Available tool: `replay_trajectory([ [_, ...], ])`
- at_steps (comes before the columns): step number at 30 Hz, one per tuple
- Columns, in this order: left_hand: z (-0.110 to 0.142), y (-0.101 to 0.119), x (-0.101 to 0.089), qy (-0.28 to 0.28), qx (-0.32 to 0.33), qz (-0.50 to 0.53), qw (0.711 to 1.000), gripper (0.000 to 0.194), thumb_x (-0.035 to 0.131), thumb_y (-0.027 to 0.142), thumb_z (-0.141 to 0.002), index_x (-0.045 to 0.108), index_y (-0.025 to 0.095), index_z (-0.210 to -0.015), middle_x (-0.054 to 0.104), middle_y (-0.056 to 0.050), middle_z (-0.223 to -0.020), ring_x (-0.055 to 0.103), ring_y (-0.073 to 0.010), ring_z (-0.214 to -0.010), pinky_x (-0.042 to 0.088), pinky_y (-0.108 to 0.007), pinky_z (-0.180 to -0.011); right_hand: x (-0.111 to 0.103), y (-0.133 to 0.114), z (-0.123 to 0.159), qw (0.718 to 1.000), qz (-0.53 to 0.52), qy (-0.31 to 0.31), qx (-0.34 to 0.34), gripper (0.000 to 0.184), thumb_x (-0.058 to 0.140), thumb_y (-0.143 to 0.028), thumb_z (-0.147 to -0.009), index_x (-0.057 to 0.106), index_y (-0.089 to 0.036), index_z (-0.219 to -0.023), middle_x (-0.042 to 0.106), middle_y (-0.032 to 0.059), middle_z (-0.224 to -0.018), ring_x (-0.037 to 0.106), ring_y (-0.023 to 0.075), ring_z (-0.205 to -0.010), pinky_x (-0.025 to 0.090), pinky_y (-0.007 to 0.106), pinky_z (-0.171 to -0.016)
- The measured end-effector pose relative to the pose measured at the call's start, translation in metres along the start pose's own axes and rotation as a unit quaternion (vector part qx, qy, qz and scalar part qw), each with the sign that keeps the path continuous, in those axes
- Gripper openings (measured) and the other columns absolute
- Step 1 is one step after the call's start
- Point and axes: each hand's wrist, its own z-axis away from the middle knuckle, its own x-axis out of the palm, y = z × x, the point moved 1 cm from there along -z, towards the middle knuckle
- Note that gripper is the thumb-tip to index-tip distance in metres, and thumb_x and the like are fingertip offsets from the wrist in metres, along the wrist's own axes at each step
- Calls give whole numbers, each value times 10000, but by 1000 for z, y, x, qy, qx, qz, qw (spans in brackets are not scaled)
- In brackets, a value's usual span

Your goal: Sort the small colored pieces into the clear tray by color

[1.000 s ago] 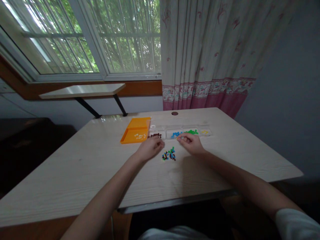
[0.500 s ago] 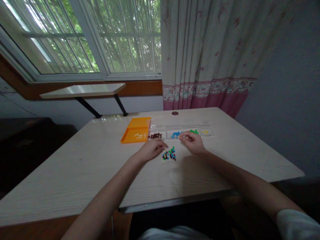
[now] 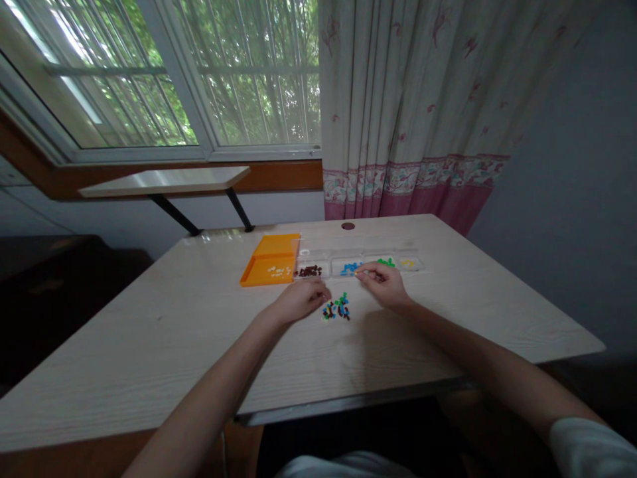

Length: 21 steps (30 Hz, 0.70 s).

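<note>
A small mixed pile of blue, green, dark brown and yellow pieces (image 3: 337, 308) lies on the table between my hands. My left hand (image 3: 302, 299) hovers at the pile's left edge, its fingers curled together; whatever they hold, if anything, is too small to make out. Over the front edge of the clear box's blue compartment, my right hand (image 3: 384, 284) pinches a tiny yellow piece (image 3: 356, 273). In the clear box, blue pieces (image 3: 350, 268), green pieces (image 3: 386, 263), yellow pieces (image 3: 408, 263) and dark brown pieces (image 3: 309, 271) lie in separate compartments.
An open orange case (image 3: 273, 247) with several white pieces (image 3: 279, 271) stands left of the compartments. A raised shelf (image 3: 169, 179) on black legs is at the table's back left. Behind the table (image 3: 149, 332) are a window and a curtain (image 3: 398, 133).
The fingers of my left hand have drawn in from a stretched index finger to a curl, shifting slightly left. My right hand stays almost still.
</note>
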Motion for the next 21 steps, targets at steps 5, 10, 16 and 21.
replay_trajectory([
  [5, 0, -2, 0, 3, -2, -12, 1000, 191, 459, 197, -803, 646, 168, -825, 609, -51, -823, 542, -141, -798, 404, -214, -720, -18, 7, -9, 992, 91, -70, -48, 264, 499, -382, -799, 668, -180, -825, 548, -11, -548, 387, 71, -438, 320, 186, -463],
  [10, 1, -3, -1, 4, -8, -25, 1000, 189, 467, 211, -803, 648, 168, -835, 614, -54, -838, 548, -145, -812, 407, -219, -739, -65, 23, -35, 949, 264, -166, -42, 256, 476, -351, -807, 662, -188, -872, 617, 14, -624, 483, 101, -511, 326, 202, -527],
  [16, 1, -2, -1, 4, -14, -39, 999, 189, 461, 208, -805, 646, 171, -811, 613, -44, -823, 551, -139, -792, 412, -212, -729, -112, 66, -50, 884, 402, -225, 84, 203, 511, -290, -745, 667, -178, -814, 642, 35, -655, 531, 118, -559, 310, 198, -520],
  [21, 1, -2, -2, -3, -11, -38, 999, 190, 460, 197, -799, 646, 176, -833, 610, -41, -831, 552, -134, -787, 414, -207, -720, -124, 82, -48, 854, 443, -233, 144, 210, 509, -269, -715, 682, -184, -797, 665, 50, -710, 560, 136, -602, 328, 209, -538],
])
